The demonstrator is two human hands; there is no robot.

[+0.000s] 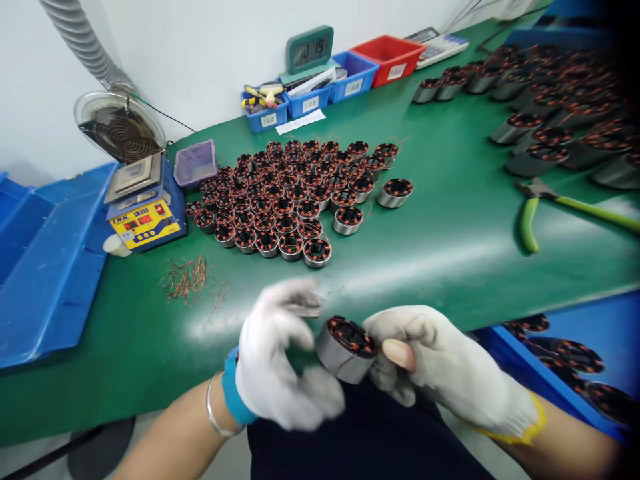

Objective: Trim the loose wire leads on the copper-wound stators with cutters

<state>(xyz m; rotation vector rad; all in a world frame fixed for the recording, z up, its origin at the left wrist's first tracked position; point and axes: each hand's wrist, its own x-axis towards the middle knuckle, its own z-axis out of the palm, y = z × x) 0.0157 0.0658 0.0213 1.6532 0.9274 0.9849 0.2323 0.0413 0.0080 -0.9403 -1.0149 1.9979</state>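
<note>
My right hand [425, 353], in a white glove with a bare thumb tip, grips a motor stator [345, 360] by its right side. The stator is a silver ring with copper windings and black insulation on top, tilted slightly above my lap. Just left of it is my left hand [283, 360], gloved in white with a blue cuff and blurred by motion. Its lower fingers are spread and curved near the stator. A thin silver metal tool [304, 311] shows between its upper fingers; its exact kind is unclear. Several stators [280, 200] stand grouped on the green table [400, 260].
Cut copper wire ends [187, 279] lie left of the group. Beyond them are a yellow-blue soldering unit [145, 217] and a blue tray [55, 267]. Green-handled pliers [537, 200] lie at right, near more stators [540, 157]. A blue crate [505, 360] holds stators at lower right.
</note>
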